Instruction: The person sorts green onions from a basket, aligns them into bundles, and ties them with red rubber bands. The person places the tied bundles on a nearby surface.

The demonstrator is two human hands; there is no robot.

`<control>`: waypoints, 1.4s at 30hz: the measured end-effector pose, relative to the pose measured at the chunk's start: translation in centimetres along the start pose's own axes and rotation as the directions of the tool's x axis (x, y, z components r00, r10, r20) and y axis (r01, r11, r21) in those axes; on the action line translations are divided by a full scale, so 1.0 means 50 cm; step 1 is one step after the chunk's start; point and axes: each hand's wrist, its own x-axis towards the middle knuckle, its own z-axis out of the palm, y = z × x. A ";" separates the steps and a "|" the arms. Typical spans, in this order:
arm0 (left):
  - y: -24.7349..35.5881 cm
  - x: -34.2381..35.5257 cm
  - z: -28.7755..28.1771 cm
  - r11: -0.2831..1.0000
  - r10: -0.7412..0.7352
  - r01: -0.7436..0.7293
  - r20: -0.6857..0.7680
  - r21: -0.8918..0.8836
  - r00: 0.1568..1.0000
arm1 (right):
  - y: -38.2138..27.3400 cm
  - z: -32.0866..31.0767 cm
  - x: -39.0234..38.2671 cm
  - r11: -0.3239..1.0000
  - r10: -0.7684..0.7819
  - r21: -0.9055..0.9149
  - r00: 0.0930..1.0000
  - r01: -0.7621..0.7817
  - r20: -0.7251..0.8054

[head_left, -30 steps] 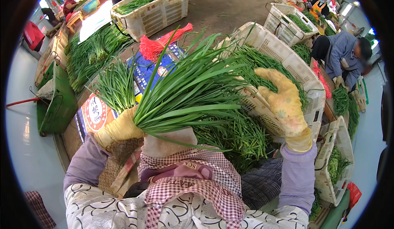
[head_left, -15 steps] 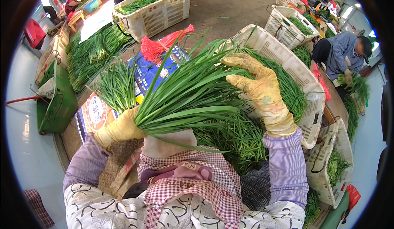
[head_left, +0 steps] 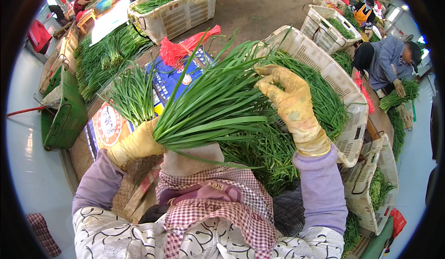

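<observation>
A large fanned bunch of garlic chives (head_left: 218,106) spreads across the middle, its long flat leaves pointing up and right. My left hand (head_left: 139,143), in a yellowed glove, is closed round the stem end of this bunch. My right hand (head_left: 292,101), gloved likewise, is beside the leaf tips with fingers curled and a narrow gap between thumb and fingers. Under and behind it lie loose garlic chives (head_left: 320,94) in a white slatted crate (head_left: 336,73). Left of the held bunch, a smaller bunch of garlic chives (head_left: 132,96) rests on a printed blue and white sack (head_left: 162,80).
Red plastic ties (head_left: 185,48) lie on the sack. A full white crate (head_left: 178,20) stands behind, and a green crate (head_left: 69,110) at the left. More chives (head_left: 106,55) are piled far left. At the right, a co-worker (head_left: 384,59) handles chives near further crates (head_left: 373,185).
My right thumb and fingers have come closer together beside the leaf tips. My left hand keeps its hold on the bunch. The co-worker's chives have shifted, and another person shows at far right.
</observation>
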 end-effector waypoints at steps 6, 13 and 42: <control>0.082 0.001 0.008 0.980 0.022 -0.006 -0.078 0.197 0.997 | 0.053 -0.073 -0.072 0.241 -0.334 -0.918 0.915 0.316 0.227; 0.159 -0.015 0.050 0.341 -0.072 0.022 0.003 0.940 0.997 | 0.067 -0.179 -0.181 0.629 0.471 -0.552 0.833 -0.548 -0.291; 0.134 -0.048 0.070 0.240 0.139 -0.112 0.080 0.964 0.987 | 0.113 0.094 -0.208 0.518 -0.062 -0.744 0.886 0.421 0.459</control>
